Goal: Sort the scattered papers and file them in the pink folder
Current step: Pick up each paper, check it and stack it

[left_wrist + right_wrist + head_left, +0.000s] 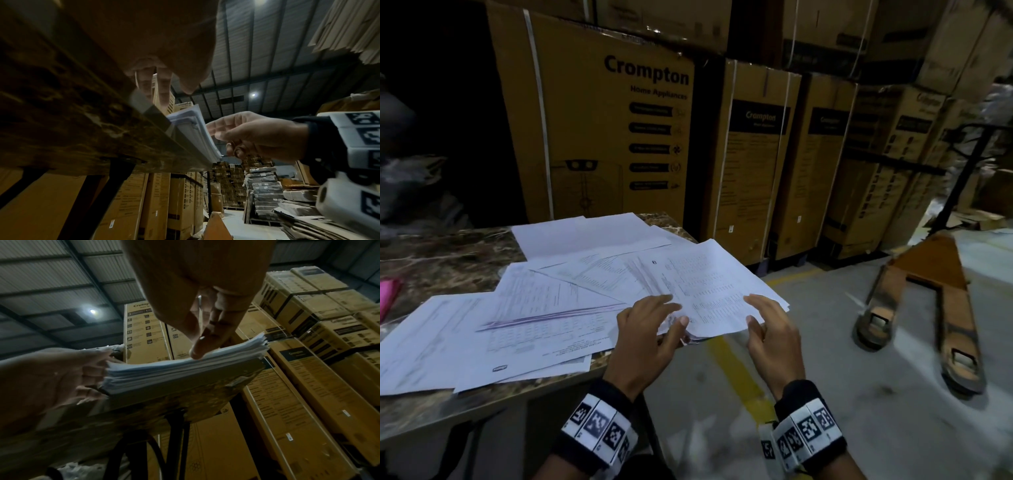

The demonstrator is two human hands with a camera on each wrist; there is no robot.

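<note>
A thick stack of printed papers (709, 281) lies on the right corner of the marble table (448, 260) and juts past its edge. My left hand (654, 325) touches the stack's near left corner with spread fingers (90, 374). At the stack's near right edge, my right hand (767, 325) has its thumb (195, 352) resting on the top sheet. Neither hand curls round the stack (191, 126). More loose sheets (534, 308) lie spread over the table to the left. A strip of the pink folder (387, 294) shows at the far left edge.
Tall brown cartons (602, 120) are stacked close behind the table and along the back. An orange pallet jack (928, 274) stands on the grey floor to the right. A yellow floor line (736, 370) runs below my hands.
</note>
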